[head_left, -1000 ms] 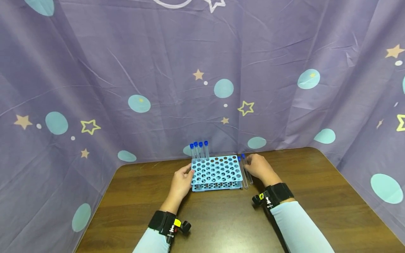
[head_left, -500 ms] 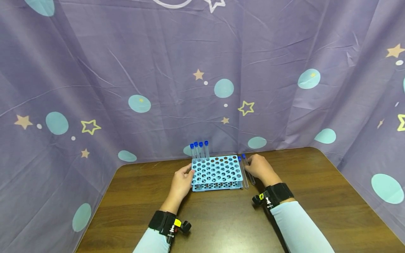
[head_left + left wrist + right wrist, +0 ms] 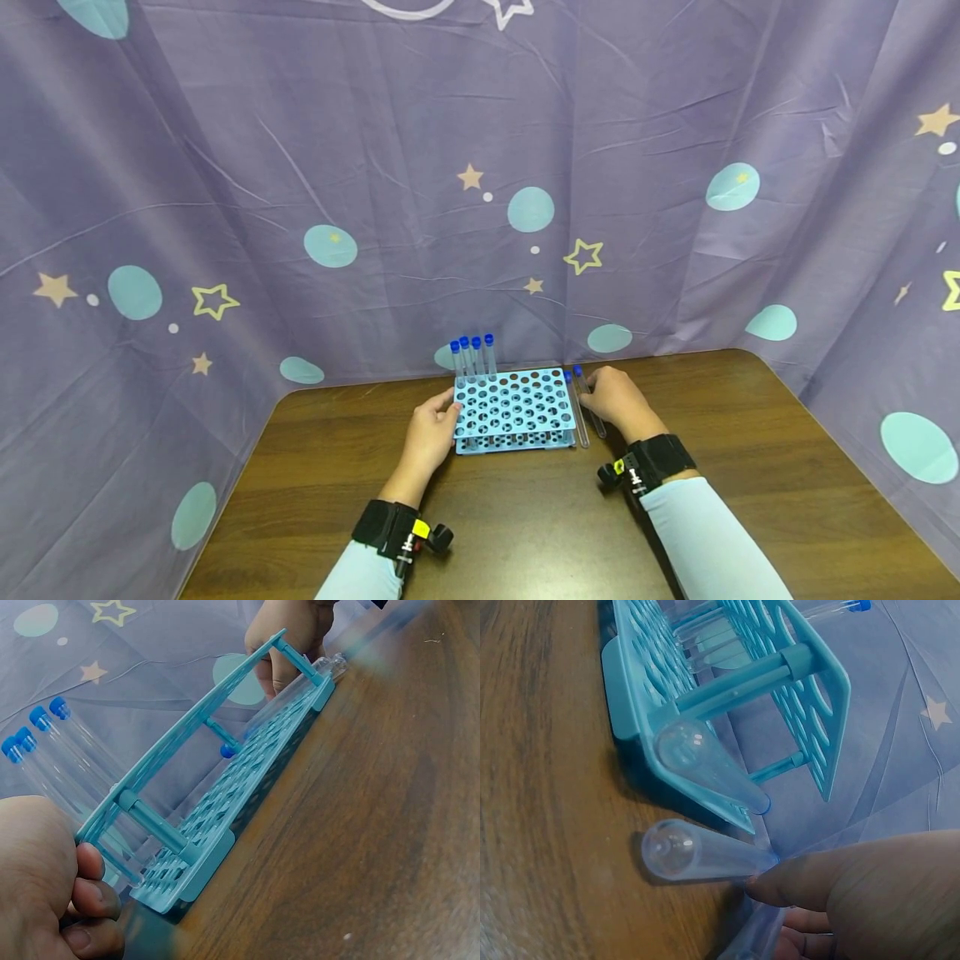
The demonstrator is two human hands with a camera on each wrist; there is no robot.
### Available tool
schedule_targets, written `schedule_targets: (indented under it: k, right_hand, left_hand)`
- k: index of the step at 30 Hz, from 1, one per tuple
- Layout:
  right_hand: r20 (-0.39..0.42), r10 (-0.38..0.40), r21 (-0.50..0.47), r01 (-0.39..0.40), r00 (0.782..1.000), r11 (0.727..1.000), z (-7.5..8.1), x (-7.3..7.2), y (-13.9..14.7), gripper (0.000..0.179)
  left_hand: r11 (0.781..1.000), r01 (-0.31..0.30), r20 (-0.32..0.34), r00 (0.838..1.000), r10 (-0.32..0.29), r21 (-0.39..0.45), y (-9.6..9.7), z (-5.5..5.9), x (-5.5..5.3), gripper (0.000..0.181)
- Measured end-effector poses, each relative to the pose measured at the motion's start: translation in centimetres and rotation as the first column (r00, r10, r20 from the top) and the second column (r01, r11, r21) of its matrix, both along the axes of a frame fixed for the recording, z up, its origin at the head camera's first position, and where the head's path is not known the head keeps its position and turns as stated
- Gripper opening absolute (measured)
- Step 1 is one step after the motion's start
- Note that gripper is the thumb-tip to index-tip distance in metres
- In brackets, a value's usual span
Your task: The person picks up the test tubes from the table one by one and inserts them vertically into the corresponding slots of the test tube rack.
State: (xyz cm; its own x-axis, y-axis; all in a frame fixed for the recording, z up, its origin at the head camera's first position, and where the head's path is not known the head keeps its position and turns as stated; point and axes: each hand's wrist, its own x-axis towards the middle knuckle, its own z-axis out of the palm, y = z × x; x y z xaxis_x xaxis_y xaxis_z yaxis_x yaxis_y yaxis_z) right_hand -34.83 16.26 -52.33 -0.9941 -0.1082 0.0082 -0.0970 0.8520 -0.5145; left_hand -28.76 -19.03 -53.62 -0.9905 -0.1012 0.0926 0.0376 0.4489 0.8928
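A light blue test tube rack (image 3: 513, 404) stands on the table, with several blue-capped test tubes (image 3: 476, 358) upright in its back left holes. My left hand (image 3: 431, 433) holds the rack's left end; in the left wrist view its fingers (image 3: 94, 900) curl by the top plate's edge. Right of the rack, one test tube (image 3: 705, 765) lies against the base. Beside it is another test tube (image 3: 705, 851), pinched by my right hand (image 3: 618, 400), thumb at its side, other fingers partly hidden. A third clear tube (image 3: 754, 934) shows beneath that hand.
The brown wooden table (image 3: 510, 525) extends in front of the rack and to both sides. A purple curtain (image 3: 420, 208) with stars and dots hangs right behind the table's back edge. Each wrist wears a black strap (image 3: 660, 458) with a small camera.
The lower end of the test tube at my right hand has swung slightly right, away from the tube beside the rack. My left hand and the rack have stayed still.
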Motion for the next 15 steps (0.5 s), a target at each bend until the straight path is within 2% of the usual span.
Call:
schedule_targets:
  k: [15]
  right_hand:
    - [0.002,-0.004,0.007,0.004,1.000,1.000,0.21,0.17,-0.21,0.040]
  left_hand:
    - [1.000,0.000,0.010,1.000,0.000,0.002,-0.15,-0.01,0.02,0.048]
